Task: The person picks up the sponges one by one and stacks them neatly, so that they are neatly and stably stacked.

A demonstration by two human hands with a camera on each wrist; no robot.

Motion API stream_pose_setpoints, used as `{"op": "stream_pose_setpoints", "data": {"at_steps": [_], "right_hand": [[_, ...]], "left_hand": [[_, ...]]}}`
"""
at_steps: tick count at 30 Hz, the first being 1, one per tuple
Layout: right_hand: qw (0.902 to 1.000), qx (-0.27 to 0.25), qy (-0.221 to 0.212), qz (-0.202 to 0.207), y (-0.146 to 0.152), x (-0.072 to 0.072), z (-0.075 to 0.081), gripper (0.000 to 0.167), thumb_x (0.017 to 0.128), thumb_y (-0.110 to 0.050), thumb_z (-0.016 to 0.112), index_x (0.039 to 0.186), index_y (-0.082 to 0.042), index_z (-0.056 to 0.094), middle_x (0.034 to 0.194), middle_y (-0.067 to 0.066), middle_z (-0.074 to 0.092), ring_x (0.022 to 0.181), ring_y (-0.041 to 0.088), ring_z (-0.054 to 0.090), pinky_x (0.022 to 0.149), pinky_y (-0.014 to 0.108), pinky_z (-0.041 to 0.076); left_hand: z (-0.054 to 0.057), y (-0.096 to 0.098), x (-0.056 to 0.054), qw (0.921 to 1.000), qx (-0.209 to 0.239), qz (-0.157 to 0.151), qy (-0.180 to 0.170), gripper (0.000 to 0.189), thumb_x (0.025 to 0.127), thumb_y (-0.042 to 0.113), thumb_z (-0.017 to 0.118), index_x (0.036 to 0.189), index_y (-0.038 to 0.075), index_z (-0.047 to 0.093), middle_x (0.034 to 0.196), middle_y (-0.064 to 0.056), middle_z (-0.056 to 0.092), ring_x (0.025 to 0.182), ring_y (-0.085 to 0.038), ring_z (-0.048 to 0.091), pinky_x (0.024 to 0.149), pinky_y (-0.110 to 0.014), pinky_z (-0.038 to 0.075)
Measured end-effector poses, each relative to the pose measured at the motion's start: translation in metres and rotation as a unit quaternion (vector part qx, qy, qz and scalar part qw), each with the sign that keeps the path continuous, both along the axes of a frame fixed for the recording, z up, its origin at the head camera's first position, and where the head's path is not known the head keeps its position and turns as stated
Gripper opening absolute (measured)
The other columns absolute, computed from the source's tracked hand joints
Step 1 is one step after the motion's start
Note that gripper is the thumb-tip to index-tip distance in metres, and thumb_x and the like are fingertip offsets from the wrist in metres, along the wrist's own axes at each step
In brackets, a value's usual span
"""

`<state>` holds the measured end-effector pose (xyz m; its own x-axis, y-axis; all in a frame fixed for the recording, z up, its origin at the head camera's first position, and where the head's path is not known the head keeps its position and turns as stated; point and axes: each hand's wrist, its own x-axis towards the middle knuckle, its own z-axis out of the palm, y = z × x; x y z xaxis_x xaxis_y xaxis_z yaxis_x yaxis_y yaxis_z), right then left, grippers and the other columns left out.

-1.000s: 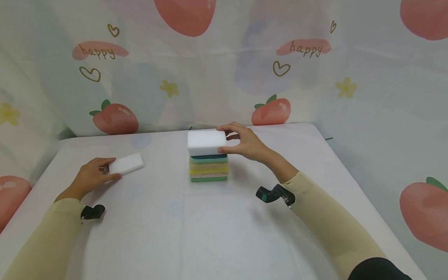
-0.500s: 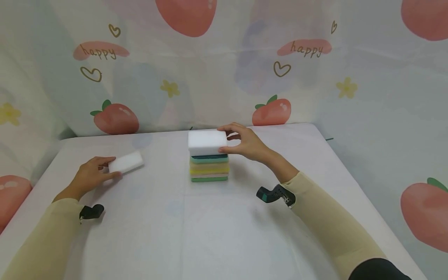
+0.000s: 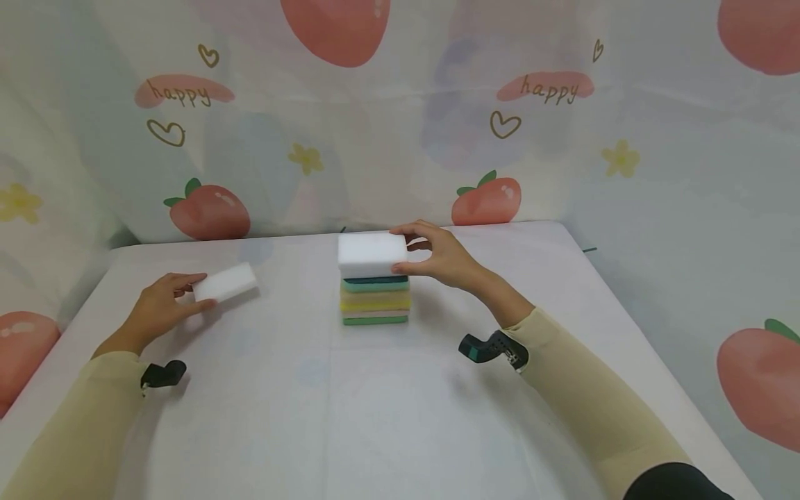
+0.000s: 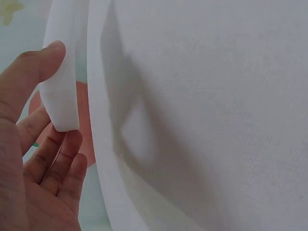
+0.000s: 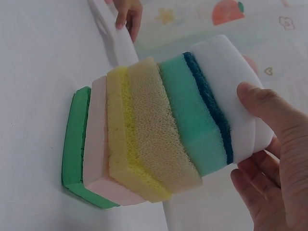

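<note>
My left hand (image 3: pixel 161 310) pinches a white sponge (image 3: pixel 226 283) between thumb and fingers, a little above the table at the left. In the left wrist view the thumb lies on the broad face of that sponge (image 4: pixel 62 91). At the middle stands a stack of sponges (image 3: pixel 375 300): green, pink, yellow, beige, then a teal sponge with a dark blue scouring layer (image 5: pixel 192 120). On top sits another white sponge (image 3: pixel 371 255). My right hand (image 3: pixel 440 257) grips this top sponge by its right side, thumb at the front and fingers behind.
A white cloth covers the table (image 3: pixel 400 410). Behind it hangs a printed curtain (image 3: pixel 375 139) with peaches, hearts and flowers. A black wrist camera (image 3: pixel 164 375) sits on the left sleeve, another black camera (image 3: pixel 494 347) on the right one.
The white sponge in my left hand has risen off the table, and its shadow has separated from it. My right hand stays on the top of the stack.
</note>
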<state>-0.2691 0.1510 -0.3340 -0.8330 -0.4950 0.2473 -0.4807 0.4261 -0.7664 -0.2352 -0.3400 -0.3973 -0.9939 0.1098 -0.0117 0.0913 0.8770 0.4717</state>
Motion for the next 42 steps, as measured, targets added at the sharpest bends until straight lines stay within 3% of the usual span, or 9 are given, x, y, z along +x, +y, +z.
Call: {"op": "stream_pose_setpoints", "data": {"at_steps": [14,26,37,42], "right_hand": [[1.0,0.006,-0.004,-0.007,0.0,0.0,0.0,0.061,0.081,-0.022,0.083,0.134,-0.009,0.057,0.13,0.005,0.056,0.115,0.024,0.056,0.106,0.038,0.045],[1.0,0.007,0.001,-0.007,-0.001,0.001,0.0,0.06,0.08,-0.022,0.083,0.134,-0.009,0.057,0.129,0.005,0.056,0.114,0.023,0.057,0.105,0.037,0.046],[1.0,-0.001,-0.005,-0.005,-0.002,0.001,0.001,0.061,0.08,-0.022,0.083,0.133,-0.008,0.057,0.129,0.006,0.056,0.115,0.025,0.056,0.106,0.043,0.045],[0.9999,0.003,-0.006,-0.009,-0.002,0.001,0.0,0.061,0.081,-0.022,0.083,0.134,-0.009,0.057,0.13,0.005,0.056,0.115,0.023,0.056,0.106,0.04,0.045]], "left_hand": [[0.009,0.012,-0.002,0.9998,0.018,-0.001,0.009,0.081,0.088,0.051,0.069,0.145,-0.001,0.045,0.14,-0.029,0.04,0.12,-0.049,0.046,0.095,-0.063,0.045],[0.021,0.03,-0.008,0.9974,0.02,-0.031,0.062,0.072,0.086,0.048,0.072,0.139,0.002,0.053,0.128,-0.021,0.05,0.116,-0.043,0.052,0.095,-0.06,0.044],[0.029,0.04,-0.011,0.9962,0.027,-0.042,0.072,0.071,0.086,0.046,0.074,0.138,0.003,0.055,0.124,-0.018,0.051,0.118,-0.043,0.053,0.097,-0.06,0.044],[0.034,0.045,-0.011,0.9952,0.028,-0.048,0.08,0.07,0.086,0.047,0.073,0.138,0.004,0.055,0.123,-0.017,0.052,0.118,-0.043,0.053,0.097,-0.06,0.043]]}}
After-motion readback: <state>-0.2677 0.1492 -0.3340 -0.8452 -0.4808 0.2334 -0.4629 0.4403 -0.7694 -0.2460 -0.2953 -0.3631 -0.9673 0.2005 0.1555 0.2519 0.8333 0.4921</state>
